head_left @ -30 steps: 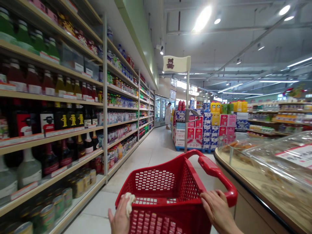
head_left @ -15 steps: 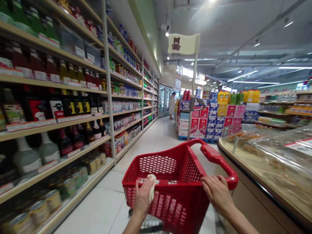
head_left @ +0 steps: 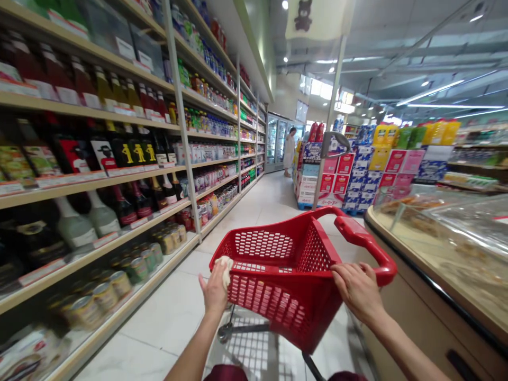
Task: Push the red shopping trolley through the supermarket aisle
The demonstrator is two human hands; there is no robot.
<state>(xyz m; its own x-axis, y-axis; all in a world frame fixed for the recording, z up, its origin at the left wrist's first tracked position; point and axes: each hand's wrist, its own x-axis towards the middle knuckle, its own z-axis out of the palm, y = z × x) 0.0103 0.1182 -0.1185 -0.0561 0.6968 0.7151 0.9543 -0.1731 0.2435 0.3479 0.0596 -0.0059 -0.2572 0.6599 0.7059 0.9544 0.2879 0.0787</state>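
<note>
Pressing a crumpled cream cloth (head_left: 225,268) with the left hand (head_left: 215,290) onto the near rim of a red plastic shopping cart (head_left: 278,277), close to the left corner of the basket. Holding the cloth under the fingers, with the thumb stuck out to the side. Can't tell how hard. Grasping the same rim with the right hand (head_left: 357,291) at the right end, with fingers over the top edge, just beside the cart handle (head_left: 367,244).

Located straight ahead, on white floor tiles (head_left: 162,317), between drinks shelving (head_left: 71,110) on the left and a glass-topped display case (head_left: 400,291) near on the right. Showing a grey caster wheel (head_left: 224,332) below the basket.

Stocked on the left with wine-type bottles (head_left: 83,153) and, lower, rows of cans (head_left: 105,296). Visible beyond the cart: a pole (head_left: 337,79) with a bear-print flag (head_left: 325,26) cut off at the top, then stacked drink cartons (head_left: 335,174) topped in part by yellow jugs (head_left: 387,135). Standing farther back, a person in pale clothing (head_left: 289,151) near glass-door fridges (head_left: 273,140). Peeking in at the bottom edge, maroon clothing (head_left: 226,372).
</note>
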